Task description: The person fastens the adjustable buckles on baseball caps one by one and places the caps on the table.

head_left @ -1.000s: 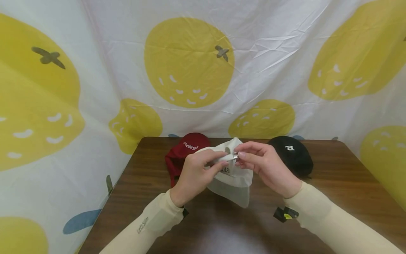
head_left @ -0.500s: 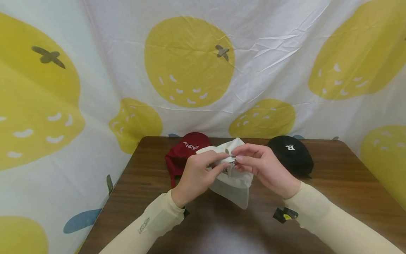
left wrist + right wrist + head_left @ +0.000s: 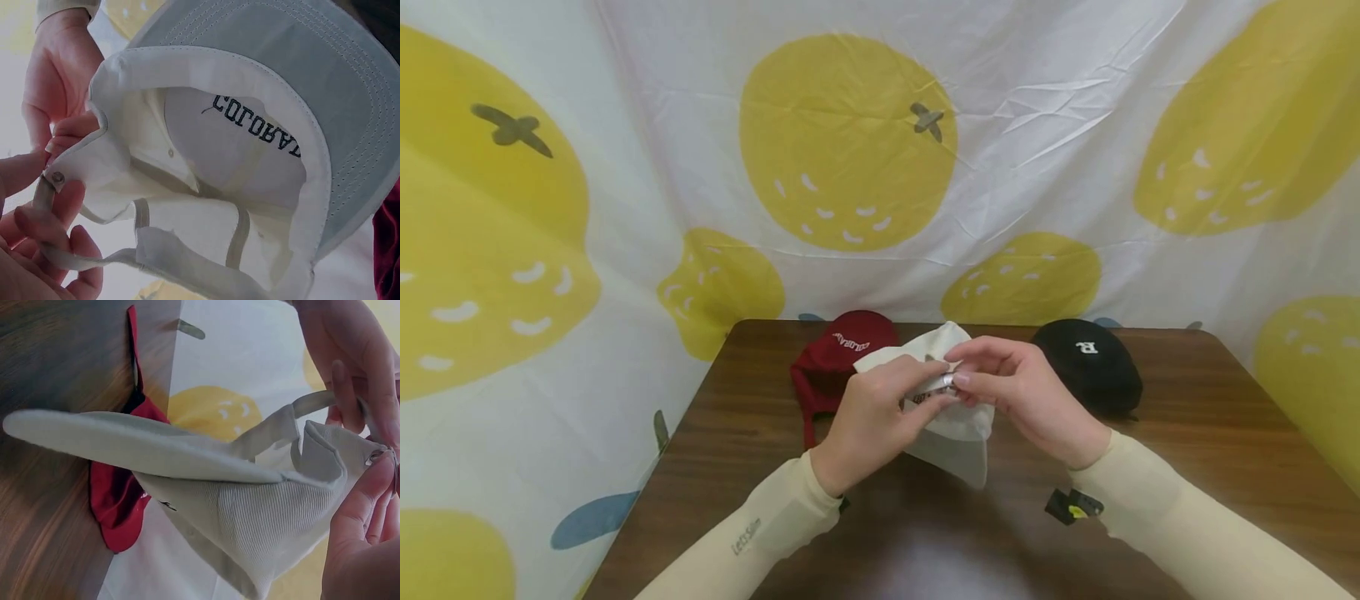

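Note:
Both hands hold an off-white baseball cap (image 3: 951,427) above the table, its brim pointing down toward the person. My left hand (image 3: 880,417) pinches the cap's back strap (image 3: 75,261), which loops between the fingers in the left wrist view. At the strap's other end, my right hand (image 3: 1033,404) pinches the small metal buckle (image 3: 375,456) and the cap's back edge. The fingertips of the two hands almost meet there and partly cover the buckle. Dark mirrored lettering shows inside the crown in the left wrist view; the ribbed outside faces the right wrist camera.
On the brown wooden table (image 3: 715,467), a dark red cap (image 3: 842,358) with white lettering lies behind the left hand. A black cap (image 3: 1090,367) with a white letter R sits at the back right. A lemon-print cloth (image 3: 685,167) hangs behind and at both sides.
My left hand has shifted slightly right, closer to the right hand. The strap and buckle have turned between the fingers. The red and black caps stay in place.

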Tool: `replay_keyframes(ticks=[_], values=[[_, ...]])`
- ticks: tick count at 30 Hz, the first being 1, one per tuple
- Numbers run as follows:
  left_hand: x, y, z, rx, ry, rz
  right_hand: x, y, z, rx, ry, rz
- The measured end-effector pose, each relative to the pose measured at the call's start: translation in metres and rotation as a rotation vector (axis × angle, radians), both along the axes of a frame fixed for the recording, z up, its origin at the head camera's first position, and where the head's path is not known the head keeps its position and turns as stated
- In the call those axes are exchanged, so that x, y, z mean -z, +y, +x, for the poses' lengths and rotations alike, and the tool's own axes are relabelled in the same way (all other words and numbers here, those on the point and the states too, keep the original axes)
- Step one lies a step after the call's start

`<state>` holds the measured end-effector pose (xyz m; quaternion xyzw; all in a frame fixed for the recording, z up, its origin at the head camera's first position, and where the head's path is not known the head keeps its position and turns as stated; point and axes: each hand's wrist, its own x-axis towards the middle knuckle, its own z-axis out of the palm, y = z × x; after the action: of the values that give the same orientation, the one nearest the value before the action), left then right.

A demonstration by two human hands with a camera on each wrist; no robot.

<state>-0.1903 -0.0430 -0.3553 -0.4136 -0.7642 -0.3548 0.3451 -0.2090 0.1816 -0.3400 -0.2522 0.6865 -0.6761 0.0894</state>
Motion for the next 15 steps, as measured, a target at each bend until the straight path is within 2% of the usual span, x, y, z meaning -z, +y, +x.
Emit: replay_keyframes(ticks=[8,15], values=[[-0.0004,0.0016,0.0045,-0.086,0.099,-0.03,0.0002,-0.003,0.003,0.047,0.015,0.046],[-0.0002,0.0009,0.0061,-0.14,0.123,-0.059,0.0014,-0.0034,0.0045,0.051,0.001,0.042]])
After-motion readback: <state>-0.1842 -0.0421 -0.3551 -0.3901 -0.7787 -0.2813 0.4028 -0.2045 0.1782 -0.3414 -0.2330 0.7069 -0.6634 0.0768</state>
